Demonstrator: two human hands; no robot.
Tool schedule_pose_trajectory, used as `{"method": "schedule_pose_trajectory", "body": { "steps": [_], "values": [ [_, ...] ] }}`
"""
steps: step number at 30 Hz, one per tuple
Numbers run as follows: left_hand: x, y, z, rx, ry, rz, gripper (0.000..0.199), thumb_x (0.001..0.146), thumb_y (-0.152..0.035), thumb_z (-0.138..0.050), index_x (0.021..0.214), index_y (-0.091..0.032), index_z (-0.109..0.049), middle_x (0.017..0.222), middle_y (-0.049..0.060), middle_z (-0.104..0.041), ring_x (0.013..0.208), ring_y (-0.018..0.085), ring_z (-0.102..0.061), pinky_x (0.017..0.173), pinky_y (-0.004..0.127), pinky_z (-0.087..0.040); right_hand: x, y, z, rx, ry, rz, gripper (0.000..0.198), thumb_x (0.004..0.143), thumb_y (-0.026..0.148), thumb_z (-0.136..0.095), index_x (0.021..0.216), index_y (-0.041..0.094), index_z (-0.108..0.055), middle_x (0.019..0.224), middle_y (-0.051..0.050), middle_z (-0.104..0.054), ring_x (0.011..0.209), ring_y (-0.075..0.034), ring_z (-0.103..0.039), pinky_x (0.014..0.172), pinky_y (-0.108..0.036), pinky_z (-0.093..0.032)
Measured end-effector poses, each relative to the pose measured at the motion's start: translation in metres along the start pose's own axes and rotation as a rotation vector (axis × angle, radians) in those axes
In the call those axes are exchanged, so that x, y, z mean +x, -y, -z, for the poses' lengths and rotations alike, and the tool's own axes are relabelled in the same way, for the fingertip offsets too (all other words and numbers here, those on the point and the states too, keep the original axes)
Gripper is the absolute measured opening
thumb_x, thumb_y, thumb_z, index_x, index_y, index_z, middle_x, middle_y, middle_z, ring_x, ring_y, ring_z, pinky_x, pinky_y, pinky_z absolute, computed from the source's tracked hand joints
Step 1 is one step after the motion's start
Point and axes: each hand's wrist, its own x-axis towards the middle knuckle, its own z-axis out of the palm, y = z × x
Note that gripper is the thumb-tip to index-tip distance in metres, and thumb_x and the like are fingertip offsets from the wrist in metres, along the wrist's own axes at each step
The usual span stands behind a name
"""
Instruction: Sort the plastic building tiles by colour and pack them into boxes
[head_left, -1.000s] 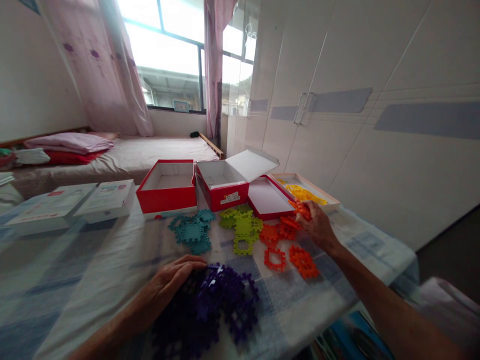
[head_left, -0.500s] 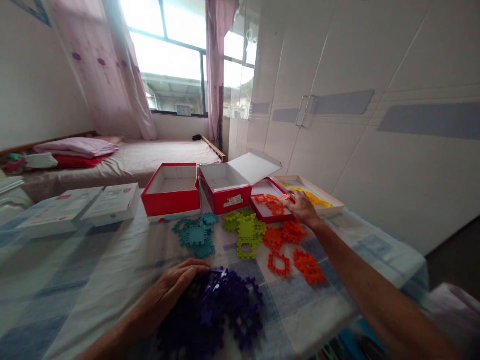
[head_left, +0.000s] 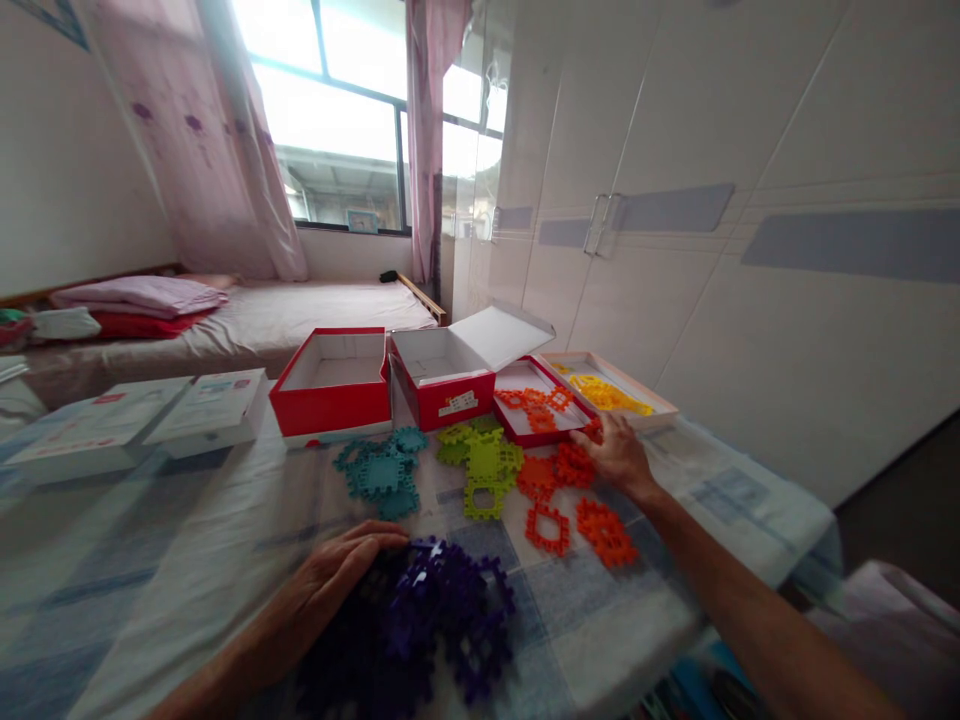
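Note:
My left hand [head_left: 349, 560] lies with fingers stretched out on the edge of a heap of dark purple interlocking plastic pieces [head_left: 450, 600]. My right hand [head_left: 619, 455] is at the back of the orange pieces, beside the red tray's near corner. Its fingers close around an orange interlocking piece [head_left: 592, 428], which they partly hide. Loose orange pieces [head_left: 537, 478] lie just in front of it, a square frame [head_left: 547, 528] among them. Inside the shallow red tray [head_left: 525, 437] are several more orange pieces [head_left: 541, 405].
Green pieces [head_left: 482, 460] and teal pieces [head_left: 382, 475] lie left of the orange ones. Behind stand two red boxes [head_left: 330, 405], one with its lid raised. A tray [head_left: 664, 412] of yellow pieces [head_left: 611, 393] sits at right. White boxes [head_left: 210, 410] stand at left.
My right hand has drawn back from over the red tray to the orange pieces on the table. Orange pieces now show uncovered in the tray. The left hand rests as before.

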Motion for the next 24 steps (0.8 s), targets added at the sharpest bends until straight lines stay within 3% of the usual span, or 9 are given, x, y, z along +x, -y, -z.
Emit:
{"method": "schedule_pose_trajectory", "body": {
  "steps": [2,5,8,15,20,24],
  "values": [
    [0.0,-0.004,0.001,0.01,0.0,0.005,0.045,0.093,-0.043,-0.026,0.105,-0.03,-0.068,0.118,-0.003,-0.063,0.111,0.02,-0.057,0.101,0.031,-0.04,0.011,0.01,0.004,-0.004,0.032,0.135,0.049,0.081,0.044,-0.052,0.12,0.015,-0.056,0.124,-0.014,-0.056,0.116,-0.028,-0.05,0.097,-0.042,-0.04],
    [-0.001,-0.005,0.001,0.024,-0.002,0.001,0.046,0.094,-0.041,-0.025,0.105,-0.03,-0.068,0.118,-0.003,-0.063,0.11,0.019,-0.057,0.1,0.029,-0.041,0.022,0.024,0.003,0.015,0.253,0.329,0.041,0.079,0.042,-0.056,0.113,0.02,-0.062,0.119,-0.009,-0.061,0.113,-0.025,-0.053,0.097,-0.039,-0.04],
    [-0.001,0.0,0.0,0.035,0.002,-0.007,0.044,0.094,-0.04,-0.025,0.106,-0.031,-0.067,0.118,-0.004,-0.063,0.11,0.018,-0.057,0.1,0.027,-0.041,0.025,0.034,-0.002,0.027,0.378,0.397,0.033,0.08,0.041,-0.056,0.106,0.024,-0.066,0.113,-0.005,-0.065,0.106,-0.023,-0.058,0.092,-0.036,-0.044],
    [0.0,0.007,-0.001,0.036,0.006,0.009,0.043,0.094,-0.041,-0.025,0.108,-0.033,-0.066,0.12,-0.006,-0.062,0.112,0.017,-0.056,0.101,0.026,-0.04,0.03,0.031,0.007,-0.008,0.34,0.37,0.034,0.082,0.044,-0.053,0.107,0.025,-0.067,0.114,-0.005,-0.065,0.107,-0.024,-0.058,0.093,-0.039,-0.043],
    [0.0,-0.002,0.0,0.016,0.006,0.0,0.045,0.094,-0.04,-0.025,0.104,-0.03,-0.068,0.118,-0.003,-0.063,0.11,0.018,-0.057,0.099,0.026,-0.041,0.018,0.0,0.012,-0.113,0.187,0.244,0.041,0.086,0.038,-0.046,0.12,0.018,-0.059,0.127,-0.011,-0.057,0.12,-0.028,-0.049,0.098,-0.045,-0.039],
    [-0.001,-0.005,0.001,0.012,0.006,-0.002,0.045,0.094,-0.04,-0.025,0.105,-0.029,-0.068,0.118,-0.003,-0.062,0.109,0.018,-0.057,0.099,0.026,-0.041,0.002,-0.026,0.013,-0.082,0.211,0.272,0.046,0.087,0.041,-0.045,0.123,0.015,-0.056,0.13,-0.013,-0.054,0.12,-0.026,-0.048,0.101,-0.04,-0.038]
  ]
}}
